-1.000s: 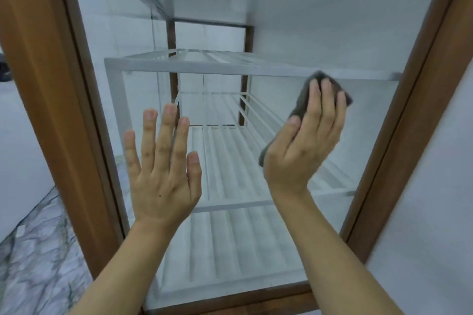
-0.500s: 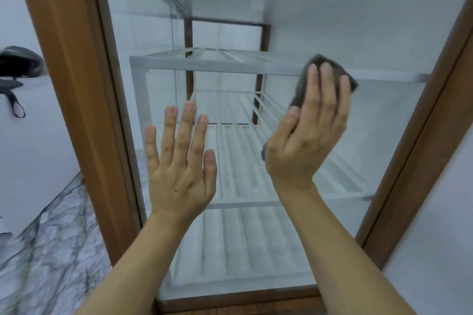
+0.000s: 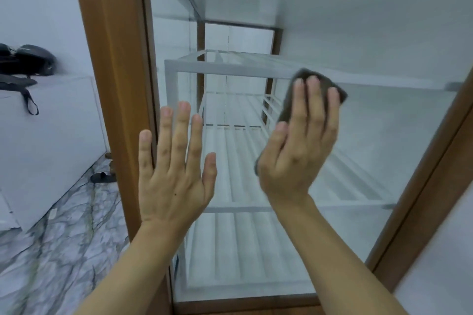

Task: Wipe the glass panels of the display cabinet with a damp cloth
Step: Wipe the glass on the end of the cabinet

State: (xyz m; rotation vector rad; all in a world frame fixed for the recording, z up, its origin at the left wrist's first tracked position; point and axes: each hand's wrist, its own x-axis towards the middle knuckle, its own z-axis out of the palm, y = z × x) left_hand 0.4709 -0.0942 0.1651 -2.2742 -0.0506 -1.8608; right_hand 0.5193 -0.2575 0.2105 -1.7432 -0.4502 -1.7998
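The cloth (image 3: 288, 102) lies flat against the glass panel (image 3: 371, 148) toward 2 o'clock of the pane. It sits under the right hand (image 3: 299, 153), whose grip is near-straight fingers pressing it down, not pinching. The left hand (image 3: 174, 176), at 9 o'clock of the right, has its grip spread wide, palm toward the glass beside the wooden frame (image 3: 115, 84). Likely risks: the bare palm prints the glass, the unpinched cloth slips out on a fast stroke, or both hands leaning in strain the pane.
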